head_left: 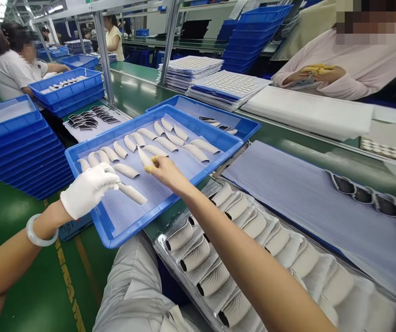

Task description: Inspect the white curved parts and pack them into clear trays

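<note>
My left hand point(89, 190), in a white glove, is closed on a curved, ribbed off-white piece point(133, 193) that points down to the right over the blue tray point(109, 239). Yellow covers sit on the fingertips of my right hand point(166, 172), which pinches another curved off-white piece point(143, 156) by its near end, its narrow tip upward. Both hands are over the tray. On its pale liner, several similar curved pieces point(126, 171) lie in loose rows beyond my hands.
Below my right forearm, a clear plastic tray point(163, 246) holds rows of ribbed off-white pieces. A lined tray point(287, 193) with dark-centred pieces lies to the right. Stacked blue trays point(18, 147) stand at left. Across the bench, a person's hands point(317, 74) hold something.
</note>
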Tool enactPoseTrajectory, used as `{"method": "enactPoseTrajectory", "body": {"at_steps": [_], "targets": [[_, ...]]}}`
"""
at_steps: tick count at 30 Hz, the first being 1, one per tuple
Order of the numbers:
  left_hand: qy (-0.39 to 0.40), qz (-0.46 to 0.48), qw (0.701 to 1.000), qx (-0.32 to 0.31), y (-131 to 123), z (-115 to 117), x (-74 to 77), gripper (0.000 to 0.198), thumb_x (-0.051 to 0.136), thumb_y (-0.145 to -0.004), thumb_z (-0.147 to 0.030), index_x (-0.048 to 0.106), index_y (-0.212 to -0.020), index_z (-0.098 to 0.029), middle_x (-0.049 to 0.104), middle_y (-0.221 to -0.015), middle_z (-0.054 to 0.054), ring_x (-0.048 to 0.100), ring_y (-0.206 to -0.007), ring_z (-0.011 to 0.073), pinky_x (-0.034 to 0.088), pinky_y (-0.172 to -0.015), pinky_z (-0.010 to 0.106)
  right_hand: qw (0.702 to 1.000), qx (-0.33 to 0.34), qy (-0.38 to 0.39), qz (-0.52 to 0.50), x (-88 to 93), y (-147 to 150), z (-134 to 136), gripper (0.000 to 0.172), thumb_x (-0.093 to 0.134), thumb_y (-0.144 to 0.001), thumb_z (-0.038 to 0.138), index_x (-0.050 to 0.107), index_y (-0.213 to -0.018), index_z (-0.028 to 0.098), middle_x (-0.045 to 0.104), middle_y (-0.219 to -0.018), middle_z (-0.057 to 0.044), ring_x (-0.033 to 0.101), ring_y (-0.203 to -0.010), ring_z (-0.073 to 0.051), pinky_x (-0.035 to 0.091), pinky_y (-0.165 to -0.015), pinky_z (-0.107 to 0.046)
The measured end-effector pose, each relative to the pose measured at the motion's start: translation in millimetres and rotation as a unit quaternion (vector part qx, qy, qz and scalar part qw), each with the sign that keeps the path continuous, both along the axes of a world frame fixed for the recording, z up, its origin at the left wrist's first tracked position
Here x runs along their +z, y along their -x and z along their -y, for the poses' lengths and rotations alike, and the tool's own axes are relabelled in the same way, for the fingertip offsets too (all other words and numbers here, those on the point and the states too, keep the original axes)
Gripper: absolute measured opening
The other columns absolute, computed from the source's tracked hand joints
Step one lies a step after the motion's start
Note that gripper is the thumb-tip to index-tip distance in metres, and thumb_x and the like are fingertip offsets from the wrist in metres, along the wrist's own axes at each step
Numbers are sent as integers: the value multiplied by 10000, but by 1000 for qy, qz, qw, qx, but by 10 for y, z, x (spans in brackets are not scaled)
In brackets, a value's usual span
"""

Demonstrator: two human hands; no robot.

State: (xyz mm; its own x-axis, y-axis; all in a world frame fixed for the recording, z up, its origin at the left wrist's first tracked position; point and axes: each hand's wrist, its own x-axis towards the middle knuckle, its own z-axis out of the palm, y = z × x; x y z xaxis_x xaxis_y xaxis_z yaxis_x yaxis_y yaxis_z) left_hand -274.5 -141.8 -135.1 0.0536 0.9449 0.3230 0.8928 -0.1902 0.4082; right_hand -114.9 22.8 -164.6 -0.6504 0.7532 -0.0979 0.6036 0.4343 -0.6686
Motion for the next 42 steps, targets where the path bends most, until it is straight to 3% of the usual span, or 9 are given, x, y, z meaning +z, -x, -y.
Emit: {"method": "enactPoseTrajectory", "body": {"at_steps": [2, 6, 13, 17, 19, 22, 25, 31, 42], "targets": [[-12, -27, 999, -29, -77, 11, 34, 252, 435, -888, -218, 680, -832, -202, 603, -840, 66, 561, -800, 191, 454, -729, 327, 995, 25, 66, -63, 76, -313, 303, 253, 526, -860, 191, 618, -1088, 131, 697, -970, -50, 653, -862, -170, 512, -800, -299], [-29, -101, 988, -113, -331, -19, 97, 320, 383, -867, -114, 675, -768, -197, 609, -801, 63, 558, -738, 177, 446, -672, 309, 884, 28, 354, -305, 75, -869, 825, 312, 614, -791, 267, 663, -1072, 142, 712, -929, -57, 655, -844, -184, 520, -799, -333], [-105, -236, 954, -149, -780, -61, 146, 299, 402, -843, -53, 677, -793, -159, 627, -817, 85, 563, -693, 193, 441, -588, 302, 818, -24, 455, -351, -65, -1288, 1147, 429, 736, -739, 341, 667, -1122, 162, 720, -862, -39, 663, -745, -156, 529, -787, -324], [-112, -175, 969, -135, -985, 1, 151, 226, 458, -879, -127, 681, -858, -156, 628, -882, 88, 610, -816, 209, 498, -697, 324, 792, -41, 460, -398, -80, -1446, 1256, 443, 768, -713, 351, 672, -1102, 161, 715, -841, -40, 672, -730, -166, 551, -739, -322], [-107, -72, 989, -72, -1128, 61, 125, 210, 502, -893, -209, 667, -1007, -147, 623, -1026, 116, 613, -968, 237, 509, -818, 358, 784, -61, 449, -425, -72, -1518, 1323, 453, 783, -697, 350, 670, -1094, 163, 713, -830, -38, 670, -709, -165, 563, -706, -319], [-24, 135, 990, 33, -1393, 128, 22, 640, 648, -809, -384, 438, -1368, -152, 569, -1247, 161, 592, -1095, 286, 523, -871, 389, 782, -110, 421, -446, -37, -1608, 1430, 468, 793, -690, 329, 659, -1109, 168, 712, -838, -35, 671, -703, -159, 570, -723, -317], [85, 307, 947, 42, -1659, 105, -100, 989, 753, -690, -442, 226, -1483, -176, 589, -1273, 148, 618, -1084, 291, 547, -865, 384, 790, -128, 385, -460, 13, -1679, 1529, 499, 809, -671, 296, 652, -1129, 175, 710, -861, -38, 668, -706, -162, 576, -727, -321], [1, 408, 909, 83, -1973, -84, -126, 375, 656, -792, -400, 665, -1088, -170, 678, -1160, 71, 611, -1114, 224, 486, -982, 311, 776, -165, 360, -491, 35, -1819, 1664, 412, 784, -715, 288, 652, -1093, 191, 706, -815, -26, 656, -653, -127, 573, -674, -260], [12, 408, 913, 13, -2075, -79, -206, 364, 552, -878, -430, 645, -1166, -229, 655, -1219, 30, 591, -1151, 202, 462, -1012, 283, 726, -175, 377, -548, -27, -1927, 1797, 363, 752, -757, 302, 644, -1086, 193, 697, -870, -55, 674, -702, -166, 558, -561, -259]]}}
